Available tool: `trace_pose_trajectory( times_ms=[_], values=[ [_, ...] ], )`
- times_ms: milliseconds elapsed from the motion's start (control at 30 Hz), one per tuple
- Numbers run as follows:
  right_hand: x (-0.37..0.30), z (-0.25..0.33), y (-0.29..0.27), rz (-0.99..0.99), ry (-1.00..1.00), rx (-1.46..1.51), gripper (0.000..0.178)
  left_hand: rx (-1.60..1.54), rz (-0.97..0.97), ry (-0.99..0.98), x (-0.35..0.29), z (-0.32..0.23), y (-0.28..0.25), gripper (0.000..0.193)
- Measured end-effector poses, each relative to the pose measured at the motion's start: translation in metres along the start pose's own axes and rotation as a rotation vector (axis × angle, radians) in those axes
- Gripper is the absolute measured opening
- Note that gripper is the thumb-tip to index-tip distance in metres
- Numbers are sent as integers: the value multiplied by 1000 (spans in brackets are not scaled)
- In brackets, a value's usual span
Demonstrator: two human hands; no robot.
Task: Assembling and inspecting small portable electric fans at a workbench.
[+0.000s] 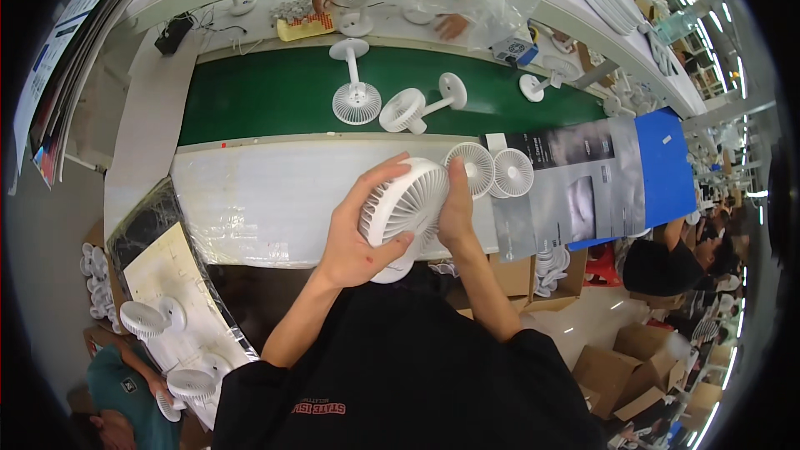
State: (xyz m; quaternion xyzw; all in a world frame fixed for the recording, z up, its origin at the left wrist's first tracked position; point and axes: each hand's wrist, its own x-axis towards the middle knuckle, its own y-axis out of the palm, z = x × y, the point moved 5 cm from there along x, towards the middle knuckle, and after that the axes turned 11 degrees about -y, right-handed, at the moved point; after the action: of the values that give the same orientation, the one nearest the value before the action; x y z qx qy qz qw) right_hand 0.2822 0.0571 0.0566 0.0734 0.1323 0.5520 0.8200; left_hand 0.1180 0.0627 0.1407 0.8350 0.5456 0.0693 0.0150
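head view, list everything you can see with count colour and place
held fan: 1, white, between both hands over the bench
grilles: 2, white, right of the held fan
belt fans: 2, white, lying on the belt
belt: 1, green, beyond the bench
bench: 1, white, film-covered
blue sheet: 1, far right of bench
boxes: several, brown, lower right floor
co-worker hands: 2, across the belt
left hand: grips fan's left side
right hand: on fan's right side

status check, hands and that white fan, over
Left hand and right hand both grip white fan head over the worktop. Two loose grilles just right of it. Nothing blocking.
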Motion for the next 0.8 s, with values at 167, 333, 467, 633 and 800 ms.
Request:
trace_pose_trajectory(
  times_ms=[167,333,467,633,800],
  values=[
    [-6,-4,-5,13,-195,22,43,-29,102,60,-3,22,10,68],
    [-27,-19,-34,-84,-397,-317,43,-88,205,-90,-5,54,17,66],
    [-25,-66,-67,150,-262,-38,56,-53,374,-108,-3,53,26,66],
    [-71,-18,-52,112,-152,-379,47,-134,293,-235,-46,56,31,76],
    [-53,-7,-29,156,-203,-413,45,-135,385,-181,-23,44,16,78]
  ],
)
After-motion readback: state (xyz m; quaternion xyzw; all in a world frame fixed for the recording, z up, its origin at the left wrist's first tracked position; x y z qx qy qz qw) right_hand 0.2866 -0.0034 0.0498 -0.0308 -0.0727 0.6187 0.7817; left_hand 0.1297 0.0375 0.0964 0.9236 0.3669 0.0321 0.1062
